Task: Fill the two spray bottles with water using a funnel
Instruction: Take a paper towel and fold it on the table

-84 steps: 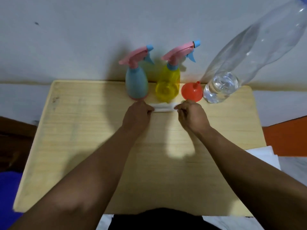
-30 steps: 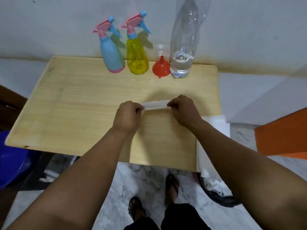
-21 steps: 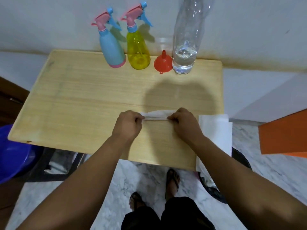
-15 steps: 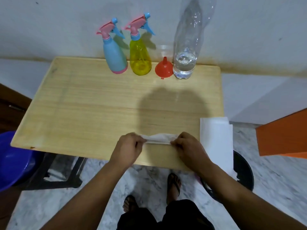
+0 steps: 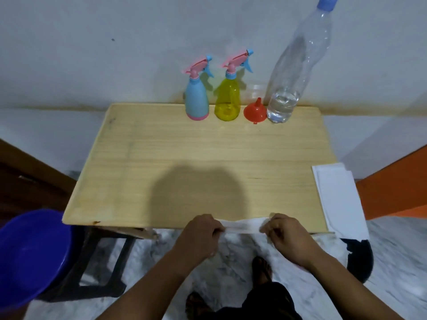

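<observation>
A: Where were we on the fill?

B: Not started. Both hands were pinching a white folded tissue [image 5: 241,225] at the near edge of the light wooden surface [image 5: 161,162]. Left hand [image 5: 201,234] gripped its left end, right hand [image 5: 285,236] its right end, fingers curled on it. Looked to us like a wipe-down, not part of the filling itself.

A: And the task items?

B: All in a row at the far edge against the wall. Pale blue spray bottle with pink trigger head [image 5: 196,98], then yellow translucent spray bottle with pink trigger head [image 5: 227,98], then small orange plastic funnel [image 5: 255,110] lying mouth toward us, then tall clear plastic water bottle with blue cap [image 5: 293,72], water only in the bottom part. Both spray heads were on.

A: Next move?

B: We judged: drop the tissue, reach across, unscrew one spray head, seat the funnel in the neck. Water bottle cap had to come off too.

A: Obstructions?

B: Nothing between the hands and the row. White folded cloth [image 5: 337,199] hung off the right edge; blue plastic tub [image 5: 27,257] sat low left, clear of the path. The tall bottle looked tippy.
</observation>
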